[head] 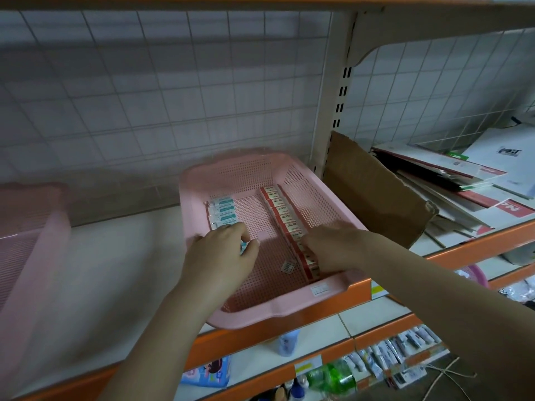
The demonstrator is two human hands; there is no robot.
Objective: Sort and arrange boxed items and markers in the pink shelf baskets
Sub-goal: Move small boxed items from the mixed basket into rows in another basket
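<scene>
Left hand (224,250) pinches a teal box (244,246) in the pink basket (292,303); right hand (330,247) presses flat on the red box row (285,221). Risk: row toppling, basket sliding off the shelf.

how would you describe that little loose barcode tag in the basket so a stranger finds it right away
Find the pink basket in the middle of the shelf, with both hands reaching in. On its mesh floor, near the front between the hands, lies the barcode tag, just left of the row of red-and-white boxes. It is the only loose, flat scrap there, not a box.
</scene>
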